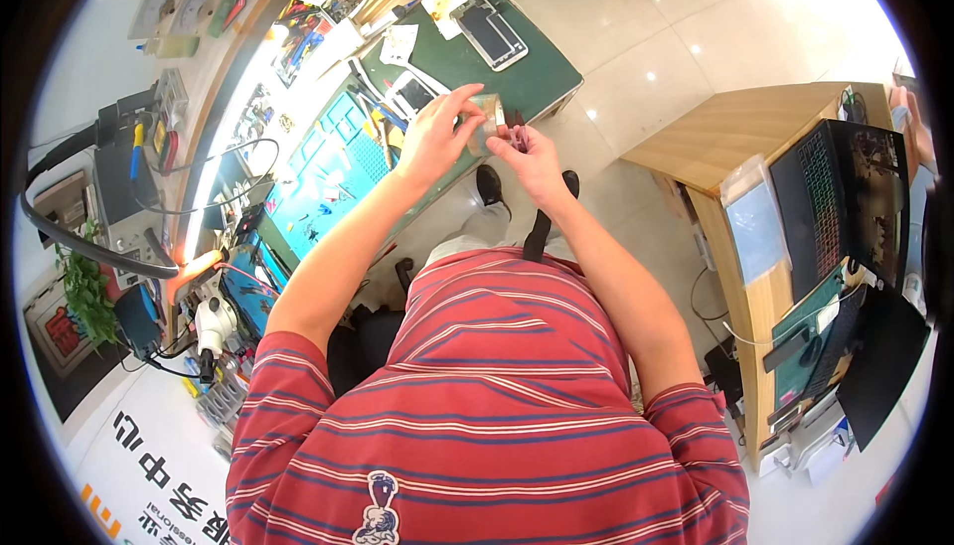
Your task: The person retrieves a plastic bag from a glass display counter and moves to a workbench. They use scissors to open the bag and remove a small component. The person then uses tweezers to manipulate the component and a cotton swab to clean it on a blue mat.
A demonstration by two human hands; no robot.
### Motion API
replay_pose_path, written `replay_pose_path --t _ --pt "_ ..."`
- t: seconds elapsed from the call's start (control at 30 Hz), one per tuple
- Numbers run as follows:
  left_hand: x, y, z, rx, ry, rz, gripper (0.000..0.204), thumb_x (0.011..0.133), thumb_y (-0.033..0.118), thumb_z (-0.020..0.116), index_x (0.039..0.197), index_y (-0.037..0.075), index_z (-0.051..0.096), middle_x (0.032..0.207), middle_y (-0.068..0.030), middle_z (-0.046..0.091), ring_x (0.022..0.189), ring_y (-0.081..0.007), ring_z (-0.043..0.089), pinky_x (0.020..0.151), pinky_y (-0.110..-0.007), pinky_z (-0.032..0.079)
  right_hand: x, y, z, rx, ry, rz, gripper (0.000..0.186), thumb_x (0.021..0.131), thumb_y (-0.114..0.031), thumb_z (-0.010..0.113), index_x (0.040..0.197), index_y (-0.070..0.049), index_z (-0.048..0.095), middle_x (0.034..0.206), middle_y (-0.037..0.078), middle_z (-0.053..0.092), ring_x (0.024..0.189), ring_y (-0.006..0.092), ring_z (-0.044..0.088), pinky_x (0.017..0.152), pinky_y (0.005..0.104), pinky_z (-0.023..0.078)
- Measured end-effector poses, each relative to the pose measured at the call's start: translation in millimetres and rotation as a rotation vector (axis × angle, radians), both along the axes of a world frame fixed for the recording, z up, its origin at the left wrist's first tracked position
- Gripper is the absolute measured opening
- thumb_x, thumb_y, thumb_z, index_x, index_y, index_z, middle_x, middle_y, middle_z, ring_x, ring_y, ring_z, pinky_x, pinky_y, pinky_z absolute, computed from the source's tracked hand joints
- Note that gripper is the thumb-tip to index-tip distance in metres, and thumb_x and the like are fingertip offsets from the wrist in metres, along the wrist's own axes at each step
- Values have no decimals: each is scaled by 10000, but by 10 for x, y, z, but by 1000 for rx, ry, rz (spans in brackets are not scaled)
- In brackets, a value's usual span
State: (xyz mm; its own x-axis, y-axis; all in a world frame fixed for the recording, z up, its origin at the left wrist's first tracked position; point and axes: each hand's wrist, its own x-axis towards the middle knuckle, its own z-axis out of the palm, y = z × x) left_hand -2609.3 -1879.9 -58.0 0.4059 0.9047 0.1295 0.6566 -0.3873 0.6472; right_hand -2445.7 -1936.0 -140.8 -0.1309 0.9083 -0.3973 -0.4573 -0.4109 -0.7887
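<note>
A roll of clear tape (487, 105) is held up between my two hands, over the near edge of the green-matted bench (542, 73). My left hand (433, 140) grips it from the left, thumb and fingers bent round it. My right hand (533, 160) is closed at its right side, its thumb by the roll; a small dark pinkish item in these fingers is too small to make out. Just beyond lie a white phone (412, 95) and a teal tool mat (338, 182). Farther back rests an opened phone (489, 32).
Tools, cables and a white microscope (214, 331) crowd the bench at left. A wooden desk (715, 138) at right holds an open laptop (815, 202) and a dark monitor (884, 366). Tiled floor (666, 38) lies beyond the bench, and my feet show below my hands.
</note>
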Motion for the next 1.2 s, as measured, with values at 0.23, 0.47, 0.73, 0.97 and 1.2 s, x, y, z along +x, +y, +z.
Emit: replay_pose_path --t 0.23,0.47,0.73,0.97,1.2 --pt "23 98 -27 77 168 -148 410 886 16 634 1274 58 507 949 -95 665 903 -321 639 773 -421 513 -16 -11 -64 27 -77 8 245 878 -152 780 997 14 645 886 -45 592 791 38 506 713 200 438" --pt "-61 446 -15 -31 318 -386 418 889 -10 607 1279 83 485 975 -107 666 901 -317 652 739 -412 524 1 15 -76 63 -113 9 235 868 -143 784 972 29 663 850 -38 595 768 47 503 701 219 450" --pt "-34 548 103 -118 343 -432 339 927 66 588 1246 91 476 964 -101 671 914 -315 668 729 -409 525 52 43 -108 62 -199 78 294 843 -178 808 1007 29 678 922 -1 679 835 60 579 766 238 487" --pt "1 608 162 -183 413 -464 332 941 116 600 1249 100 476 991 -94 675 920 -319 665 753 -398 525 116 65 -94 123 -415 207 404 871 -291 782 1074 33 653 947 49 678 844 124 597 786 286 497" --pt "-3 540 176 -216 367 -440 330 939 119 606 1252 109 502 1027 -93 681 956 -300 669 786 -393 530 631 95 232 171 -672 237 461 946 -380 659 1221 -20 573 991 160 696 878 257 673 768 382 521"
